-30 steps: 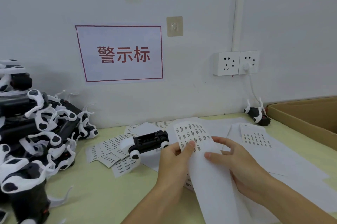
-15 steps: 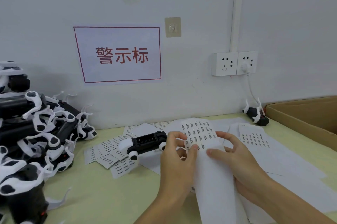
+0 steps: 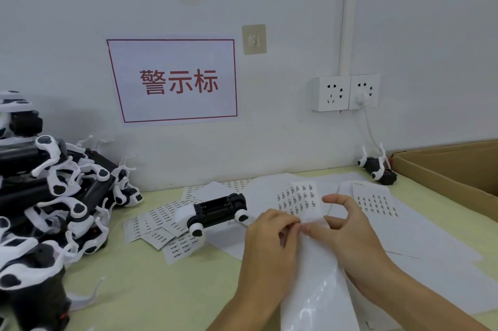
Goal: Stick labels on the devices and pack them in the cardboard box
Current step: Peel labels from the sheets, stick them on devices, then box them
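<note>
Device (image 3: 215, 210) lies centre frame on the counter (image 3: 151, 276), long axis left-right, just left of the hands; left hand (image 3: 272, 236) (nearer) and right hand (image 3: 347, 225) pinch the label sheet (image 3: 299, 200).

**Where everything sits around the fingers**

The fingers of the left hand (image 3: 272, 239) and the right hand (image 3: 347, 231) meet on a label sheet (image 3: 301, 201) that rises just behind them. Just left of the fingers, one device (image 3: 215, 209) lies on the table (image 3: 151, 276), with loose label strips (image 3: 161, 225) left of and before it. Far left of the fingers stands a pile of devices (image 3: 48, 195). Right of the fingers, another label sheet (image 3: 376, 200) lies on spread paper sheets (image 3: 431, 236). Behind and far right, a single device (image 3: 377, 167) sits against the wall, beside the cardboard box (image 3: 452, 168) at the right edge.
</note>
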### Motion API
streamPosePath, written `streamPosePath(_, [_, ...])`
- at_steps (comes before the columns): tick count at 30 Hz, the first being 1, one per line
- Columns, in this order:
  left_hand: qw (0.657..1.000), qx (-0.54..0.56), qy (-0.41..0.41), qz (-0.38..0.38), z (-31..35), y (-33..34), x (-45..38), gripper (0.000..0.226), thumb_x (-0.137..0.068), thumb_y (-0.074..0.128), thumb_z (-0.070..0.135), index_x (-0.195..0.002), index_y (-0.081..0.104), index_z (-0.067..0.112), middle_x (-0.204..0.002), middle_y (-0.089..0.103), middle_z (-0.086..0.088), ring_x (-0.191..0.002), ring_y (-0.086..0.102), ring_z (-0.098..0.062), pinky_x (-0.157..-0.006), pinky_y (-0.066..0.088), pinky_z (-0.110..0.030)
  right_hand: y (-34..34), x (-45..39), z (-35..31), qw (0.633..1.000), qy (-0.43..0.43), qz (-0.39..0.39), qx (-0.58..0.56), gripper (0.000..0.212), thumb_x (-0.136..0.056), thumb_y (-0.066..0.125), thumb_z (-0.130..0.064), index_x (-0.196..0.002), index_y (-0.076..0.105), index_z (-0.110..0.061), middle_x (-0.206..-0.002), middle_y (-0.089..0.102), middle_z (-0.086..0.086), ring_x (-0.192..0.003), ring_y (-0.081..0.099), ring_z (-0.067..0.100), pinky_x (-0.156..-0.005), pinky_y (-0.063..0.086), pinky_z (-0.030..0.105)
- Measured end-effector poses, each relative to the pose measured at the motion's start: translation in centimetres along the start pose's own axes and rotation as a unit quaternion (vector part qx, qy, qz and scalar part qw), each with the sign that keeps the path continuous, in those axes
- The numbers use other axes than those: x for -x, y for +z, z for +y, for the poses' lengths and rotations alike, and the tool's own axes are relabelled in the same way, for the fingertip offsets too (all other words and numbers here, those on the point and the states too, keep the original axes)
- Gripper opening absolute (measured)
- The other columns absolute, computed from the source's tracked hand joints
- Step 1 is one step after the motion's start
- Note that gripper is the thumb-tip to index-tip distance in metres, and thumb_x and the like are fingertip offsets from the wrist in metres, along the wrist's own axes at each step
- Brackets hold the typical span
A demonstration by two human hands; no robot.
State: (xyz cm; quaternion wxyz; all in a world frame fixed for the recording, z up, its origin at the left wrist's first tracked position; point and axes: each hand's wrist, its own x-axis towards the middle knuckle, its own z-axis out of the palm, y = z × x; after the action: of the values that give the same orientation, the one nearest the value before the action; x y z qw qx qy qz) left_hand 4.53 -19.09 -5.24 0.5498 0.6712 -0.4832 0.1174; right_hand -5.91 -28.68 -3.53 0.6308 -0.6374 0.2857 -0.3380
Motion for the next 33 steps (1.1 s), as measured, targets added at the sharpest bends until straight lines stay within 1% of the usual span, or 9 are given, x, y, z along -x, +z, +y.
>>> streamPosePath(4, [0.999, 0.031, -0.03, -0.006, -0.13, -0.18, -0.26, 0.014, -0.088, 0.071, 0.004, -0.085, 0.079, 0.016, -0.081, 0.069, 0.013, -0.081, 0.063, -0.001, -0.072, 0.048, -0.013, 0.14, 0.3, -0.18, 0.998, -0.036, 0.006, 0.045, 0.052, -0.078, 0.081, -0.011, -0.107, 0.049, -0.039, -0.078, 0.077, -0.001, -0.068, 0.071, 0.009, -0.065, 0.049, 0.024])
streamPosePath(7, [0.999, 0.025, -0.025, -0.013, -0.13, -0.13, -0.11, 0.014, -0.089, 0.07, 0.006, -0.086, 0.079, 0.015, -0.082, 0.07, 0.01, -0.081, 0.063, -0.002, -0.073, 0.051, -0.017, 0.21, 0.35, -0.21, 0.996, -0.057, 0.01, 0.062, 0.05, -0.079, 0.081, -0.011, -0.104, 0.049, -0.04, -0.074, 0.075, 0.0, -0.061, 0.066, 0.006, -0.056, 0.045, 0.014])
streamPosePath(9, [1.0, 0.02, -0.019, -0.01, -0.07, -0.11, 0.03, 0.013, -0.09, 0.07, 0.006, -0.086, 0.079, 0.015, -0.082, 0.069, 0.009, -0.08, 0.063, -0.002, -0.072, 0.048, -0.012, 0.26, 0.41, -0.25, 0.996, -0.065, 0.011, 0.064, 0.049, -0.079, 0.08, -0.009, -0.104, 0.049, -0.038, -0.072, 0.075, 0.001, -0.059, 0.065, 0.006, -0.053, 0.045, 0.012])
streamPosePath(16, [0.999, 0.028, -0.037, 0.011, -0.09, -0.1, 0.02, 0.015, -0.085, 0.072, 0.003, -0.079, 0.076, 0.016, -0.076, 0.067, 0.012, -0.076, 0.064, -0.003, -0.069, 0.047, -0.01, 0.35, 0.64, -0.2, 0.997, -0.053, 0.003, 0.055, 0.049, -0.078, 0.081, -0.012, -0.105, 0.049, -0.039, -0.079, 0.077, 0.002, -0.07, 0.071, 0.016, -0.066, 0.051, 0.026])
streamPosePath(20, [0.998, 0.061, -0.035, 0.01, -0.17, -0.13, -0.06, 0.013, -0.083, 0.073, 0.002, -0.08, 0.077, 0.014, -0.078, 0.07, 0.011, -0.076, 0.066, -0.004, -0.071, 0.052, -0.015, 0.45, 0.52, -0.2, 0.998, -0.044, 0.002, 0.033, 0.048, -0.079, 0.079, -0.008, -0.108, 0.05, -0.033, -0.081, 0.077, 0.004, -0.078, 0.073, 0.025, -0.078, 0.056, 0.038])
streamPosePath(24, [0.995, 0.086, -0.043, -0.002, -0.34, -0.2, -0.21, 0.016, -0.084, 0.074, 0.003, -0.084, 0.081, 0.017, -0.079, 0.07, 0.011, -0.076, 0.067, -0.007, -0.072, 0.056, -0.024, 0.21, 0.46, -0.3, 0.998, -0.052, 0.008, 0.034, 0.047, -0.08, 0.08, -0.01, -0.108, 0.051, -0.036, -0.082, 0.077, 0.003, -0.078, 0.074, 0.02, -0.074, 0.054, 0.034])
streamPosePath(27, [0.994, 0.091, -0.055, -0.011, -0.24, -0.16, -0.2, 0.019, -0.087, 0.073, 0.004, -0.084, 0.082, 0.02, -0.076, 0.068, 0.009, -0.074, 0.066, -0.009, -0.072, 0.055, -0.029, 0.18, 0.41, -0.38, 0.997, -0.06, 0.01, 0.042, 0.047, -0.08, 0.08, -0.01, -0.106, 0.051, -0.037, -0.08, 0.077, 0.003, -0.077, 0.073, 0.023, -0.075, 0.056, 0.037])
streamPosePath(30, [0.994, 0.096, -0.056, -0.011, -0.04, -0.14, -0.1, 0.02, -0.087, 0.072, 0.005, -0.084, 0.082, 0.022, -0.075, 0.067, 0.008, -0.073, 0.065, -0.011, -0.071, 0.054, -0.03, 0.14, 0.35, -0.39, 0.997, -0.064, 0.009, 0.04, 0.047, -0.081, 0.079, -0.009, -0.106, 0.05, -0.036, -0.078, 0.077, 0.003, -0.073, 0.073, 0.019, -0.071, 0.054, 0.033])
streamPosePath(33, [0.996, 0.08, -0.05, 0.0, -0.03, -0.07, -0.02, 0.018, -0.086, 0.073, 0.004, -0.079, 0.081, 0.019, -0.072, 0.066, 0.005, -0.07, 0.063, -0.011, -0.068, 0.053, -0.029, 0.14, 0.33, -0.22, 0.998, -0.059, 0.006, 0.033, 0.049, -0.08, 0.08, -0.009, -0.107, 0.049, -0.037, -0.079, 0.077, 0.003, -0.071, 0.072, 0.017, -0.068, 0.051, 0.029])
